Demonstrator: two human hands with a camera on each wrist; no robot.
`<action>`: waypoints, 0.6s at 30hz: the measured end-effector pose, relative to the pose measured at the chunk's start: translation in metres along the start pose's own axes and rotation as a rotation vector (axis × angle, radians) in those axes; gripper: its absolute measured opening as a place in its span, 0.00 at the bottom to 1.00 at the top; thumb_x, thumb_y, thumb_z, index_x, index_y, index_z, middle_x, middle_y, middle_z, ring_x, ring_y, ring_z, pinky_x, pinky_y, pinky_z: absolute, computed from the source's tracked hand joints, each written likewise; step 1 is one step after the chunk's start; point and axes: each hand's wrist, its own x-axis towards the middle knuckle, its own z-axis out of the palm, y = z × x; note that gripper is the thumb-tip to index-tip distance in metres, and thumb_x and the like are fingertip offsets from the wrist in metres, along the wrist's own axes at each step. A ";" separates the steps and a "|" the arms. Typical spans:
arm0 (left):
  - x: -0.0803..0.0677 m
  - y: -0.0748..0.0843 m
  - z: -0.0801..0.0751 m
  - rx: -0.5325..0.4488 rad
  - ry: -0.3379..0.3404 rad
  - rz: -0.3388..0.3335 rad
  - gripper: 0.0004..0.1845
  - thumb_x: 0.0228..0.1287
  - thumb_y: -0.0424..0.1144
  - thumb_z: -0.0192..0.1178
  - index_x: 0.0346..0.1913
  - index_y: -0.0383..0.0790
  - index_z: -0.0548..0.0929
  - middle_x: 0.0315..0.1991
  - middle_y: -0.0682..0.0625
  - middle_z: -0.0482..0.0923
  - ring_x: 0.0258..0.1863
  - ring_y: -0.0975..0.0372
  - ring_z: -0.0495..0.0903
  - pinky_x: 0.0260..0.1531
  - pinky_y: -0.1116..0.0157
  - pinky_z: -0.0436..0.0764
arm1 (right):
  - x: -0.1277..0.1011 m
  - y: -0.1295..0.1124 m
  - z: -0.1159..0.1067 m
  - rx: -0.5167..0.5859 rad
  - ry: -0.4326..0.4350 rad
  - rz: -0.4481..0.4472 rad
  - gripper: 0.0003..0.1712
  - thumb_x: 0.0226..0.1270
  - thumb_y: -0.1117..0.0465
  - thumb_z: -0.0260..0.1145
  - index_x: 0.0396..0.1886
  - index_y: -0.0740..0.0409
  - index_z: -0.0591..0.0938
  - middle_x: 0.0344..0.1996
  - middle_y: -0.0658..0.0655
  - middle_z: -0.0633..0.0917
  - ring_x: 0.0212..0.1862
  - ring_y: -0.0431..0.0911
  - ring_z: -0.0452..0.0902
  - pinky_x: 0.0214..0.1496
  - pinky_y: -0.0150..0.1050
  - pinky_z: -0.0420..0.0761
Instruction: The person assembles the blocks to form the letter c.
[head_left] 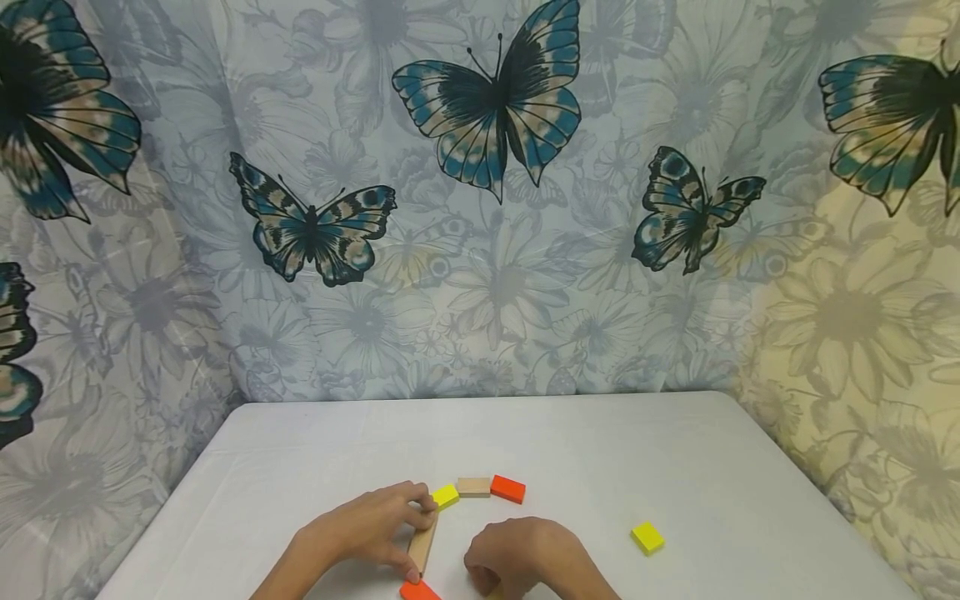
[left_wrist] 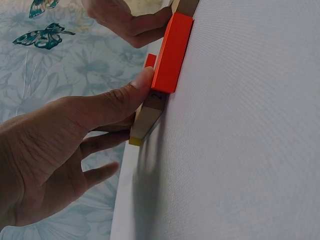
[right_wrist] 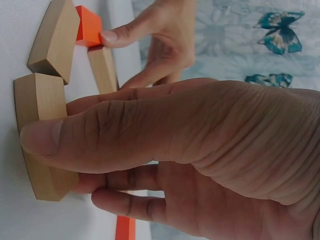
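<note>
On the white tabletop (head_left: pixel 675 450), near its front edge, the left hand (head_left: pixel 371 525) pinched a plain wooden block (head_left: pixel 422 543) lying flat, thumb against one long side and the other fingers (head_left: pixel 420 498) curled over the far side. The left wrist view showed the thumb tip (left_wrist: pixel 142 82) touching an orange block (left_wrist: pixel 171 52) that lay end to end with the wooden one. In the head view that orange block (head_left: pixel 418 591) sat at the very front edge. The right hand (head_left: pixel 525 554) rested just beside it, fingers bent down; the right wrist view showed its thumb (right_wrist: pixel 75 137) and fingers pinching a curved wooden piece (right_wrist: pixel 37 135), with a second wooden piece (right_wrist: pixel 54 37) just beyond it.

Farther from the front edge, a yellow block (head_left: pixel 446 496), another plain wooden block (head_left: pixel 473 487) and a second orange block (head_left: pixel 507 488) lay in a bent row, each touching the next. A lone yellow block (head_left: pixel 647 537) lay well apart toward the right edge. A butterfly-printed curtain (head_left: pixel 480 208) hung behind the tabletop.
</note>
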 end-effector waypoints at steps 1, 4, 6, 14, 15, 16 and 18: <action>0.000 0.000 0.000 0.000 -0.004 -0.005 0.31 0.42 0.68 0.57 0.44 0.50 0.84 0.48 0.59 0.70 0.45 0.71 0.70 0.45 0.69 0.75 | 0.000 0.000 0.000 0.003 -0.003 0.002 0.09 0.53 0.58 0.70 0.23 0.44 0.76 0.19 0.44 0.74 0.25 0.37 0.68 0.27 0.33 0.71; 0.000 0.000 -0.001 -0.004 -0.010 -0.012 0.32 0.42 0.68 0.57 0.45 0.50 0.84 0.48 0.59 0.70 0.46 0.70 0.70 0.46 0.68 0.75 | -0.001 -0.001 -0.001 0.007 -0.009 0.006 0.10 0.53 0.58 0.70 0.23 0.44 0.76 0.19 0.44 0.74 0.24 0.37 0.68 0.27 0.34 0.71; 0.000 0.001 -0.001 -0.005 -0.009 -0.012 0.32 0.42 0.68 0.57 0.45 0.50 0.84 0.48 0.59 0.70 0.46 0.70 0.70 0.46 0.68 0.75 | -0.001 -0.001 -0.001 0.004 -0.007 0.010 0.10 0.53 0.58 0.70 0.23 0.44 0.76 0.19 0.44 0.74 0.24 0.37 0.68 0.27 0.34 0.71; 0.000 0.001 -0.001 -0.002 -0.020 -0.019 0.32 0.43 0.68 0.56 0.46 0.50 0.84 0.49 0.60 0.70 0.47 0.70 0.70 0.47 0.67 0.75 | -0.003 0.001 -0.003 -0.020 0.007 -0.007 0.12 0.51 0.59 0.72 0.23 0.43 0.75 0.20 0.43 0.74 0.25 0.38 0.68 0.27 0.34 0.71; 0.000 0.001 -0.001 -0.003 -0.024 -0.023 0.33 0.43 0.69 0.56 0.46 0.50 0.84 0.49 0.60 0.69 0.47 0.70 0.70 0.47 0.67 0.75 | -0.004 0.001 -0.004 -0.028 0.012 -0.014 0.12 0.50 0.59 0.72 0.24 0.43 0.75 0.20 0.43 0.74 0.25 0.38 0.68 0.27 0.34 0.71; 0.000 0.000 -0.001 -0.002 -0.027 -0.026 0.33 0.43 0.69 0.56 0.46 0.49 0.84 0.49 0.60 0.69 0.47 0.69 0.70 0.48 0.66 0.75 | -0.004 0.002 -0.005 -0.037 0.017 -0.021 0.12 0.50 0.59 0.72 0.24 0.43 0.75 0.20 0.43 0.74 0.25 0.38 0.68 0.27 0.33 0.71; 0.000 0.000 0.000 0.001 -0.028 -0.030 0.33 0.42 0.69 0.56 0.46 0.50 0.84 0.50 0.60 0.69 0.48 0.69 0.70 0.48 0.66 0.75 | -0.006 0.003 -0.006 -0.047 0.031 -0.034 0.12 0.49 0.58 0.72 0.24 0.42 0.75 0.20 0.42 0.74 0.25 0.37 0.67 0.27 0.33 0.71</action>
